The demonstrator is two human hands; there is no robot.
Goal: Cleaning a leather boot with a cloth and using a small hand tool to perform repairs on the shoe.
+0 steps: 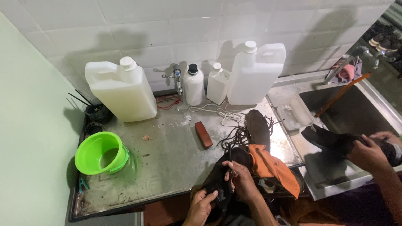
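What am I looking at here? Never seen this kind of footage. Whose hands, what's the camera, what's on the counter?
There is no machine: one camera worn on a person's head looks down at their own bare hands. The left hand and right hand both have a grip on a dark shoe at the near edge of a metal counter. An orange cloth lies just beside it, with a second dark shoe and tangled laces behind. Further back stand two large white jugs and two smaller white bottles; a green bowl sits at the left and a reddish-brown block lies mid-counter. The hands over the sink at right belong to another person, holding another dark item.
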